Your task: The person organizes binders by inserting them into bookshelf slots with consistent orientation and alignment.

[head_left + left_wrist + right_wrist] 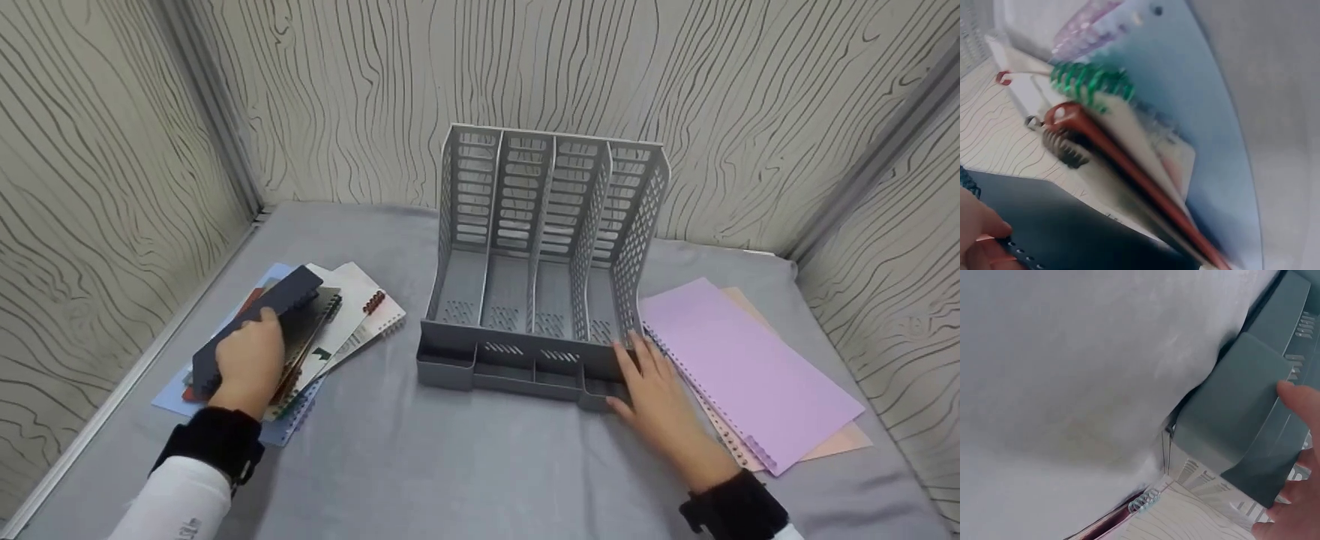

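Note:
My left hand (250,358) grips a dark navy spiral-bound notebook (297,286) lying tilted over a fanned pile of notebooks. In the left wrist view, thumb and fingers pinch the edge of its dark cover (1061,219). A grey file organizer (525,335) stands upright at the centre, with several tall slots and a row of small front compartments. Its front right corner is touched by my right hand (664,401), fingers spread and thumb on the compartment (1230,405) rim. The fingertips on the far side are partly hidden.
White spiral notebooks (352,281) and a light blue one (169,396) lie in the left pile. Right of the organizer, a lilac notebook (757,375) overlaps a peach one (844,442). Patterned panels (337,97) stand behind and beside the cloth-covered table (450,465).

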{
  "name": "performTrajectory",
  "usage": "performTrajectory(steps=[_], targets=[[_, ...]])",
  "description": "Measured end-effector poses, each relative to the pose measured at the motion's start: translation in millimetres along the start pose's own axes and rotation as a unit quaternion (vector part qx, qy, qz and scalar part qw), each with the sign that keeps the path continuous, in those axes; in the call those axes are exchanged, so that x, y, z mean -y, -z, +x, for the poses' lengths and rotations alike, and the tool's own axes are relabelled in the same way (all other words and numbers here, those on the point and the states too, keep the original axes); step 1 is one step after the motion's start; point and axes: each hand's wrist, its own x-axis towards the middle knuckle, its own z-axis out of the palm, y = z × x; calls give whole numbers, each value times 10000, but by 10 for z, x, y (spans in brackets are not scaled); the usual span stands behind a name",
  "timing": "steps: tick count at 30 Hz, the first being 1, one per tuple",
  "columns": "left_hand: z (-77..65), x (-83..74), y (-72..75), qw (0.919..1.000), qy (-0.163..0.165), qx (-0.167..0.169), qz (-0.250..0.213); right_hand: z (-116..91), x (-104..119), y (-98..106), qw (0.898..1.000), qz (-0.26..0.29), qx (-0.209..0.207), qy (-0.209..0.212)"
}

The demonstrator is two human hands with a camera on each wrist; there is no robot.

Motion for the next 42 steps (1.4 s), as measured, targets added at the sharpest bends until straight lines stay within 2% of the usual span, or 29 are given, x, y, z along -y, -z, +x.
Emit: performTrajectory(steps=[5,9,12,18,26,30,37,42], targets=[[-12,-30,134,9995,-75,-259,-167,-4,-14,-31,9998,36,-197,17],[-18,-91,212,9965,-260,-656,-445,3,4,-55,9991,131,-395,19],[-33,-180,315,9904,-481,-1038,-778,17,29,-55,9988,140,-472,16],[-69,-471,527,9690,-939,-1934,-1215,42,61,-39,9983,144,-555,-58],[-155,-893,729,9380,-1470,-2562,-1816,25,104,-72,9983,112,-501,-265],[-206,-1049,815,9244,-1771,-2645,-2099,27,131,-73,9979,300,-444,-375],[-261,-1336,942,9082,-2088,-2763,-2350,29,157,-55,9968,496,-202,-585],[-255,-1595,1014,8865,-2332,-2721,-2927,28,164,-36,9968,524,-218,-572]])
